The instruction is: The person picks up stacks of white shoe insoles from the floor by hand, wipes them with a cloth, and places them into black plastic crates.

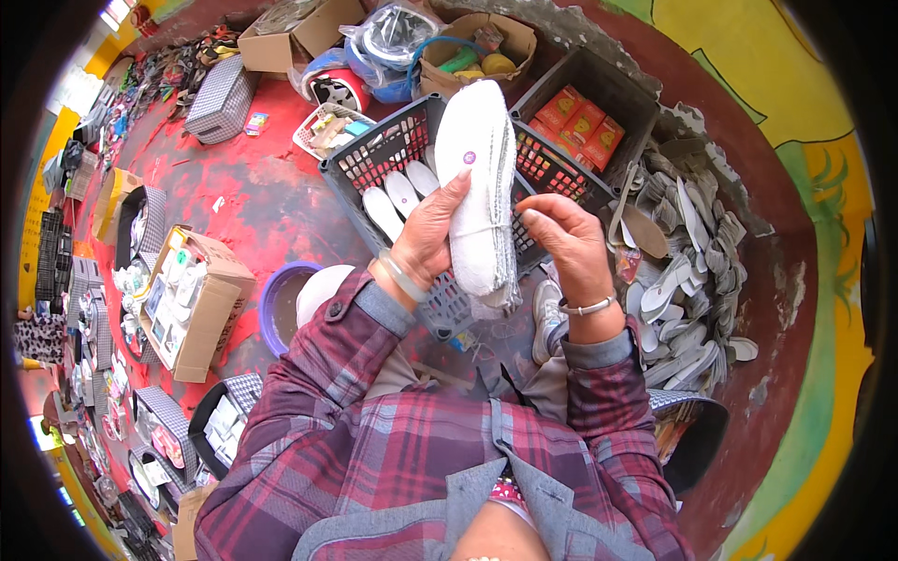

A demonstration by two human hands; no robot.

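A thick stack of white insoles (475, 187) stands nearly upright in front of me, bound round the middle by a thin band. The top insole bears a small round mark. My left hand (423, 224) grips the stack from its left side, thumb on the front. Just right of the stack, my right hand (569, 238) is closed in a pinch; what its fingertips hold, if anything, is too small to make out. Behind the stack, a dark plastic crate (388, 142) holds more white insoles (402, 194), partly hidden by the stack and my left hand.
Loose insoles (687, 290) form a large heap against the wall at right. A second dark crate (625, 84) holds orange boxes (580, 123). A purple basin (271, 304) and an open cardboard box (210, 299) stand at left. Bagged goods (388, 42) lie at the back.
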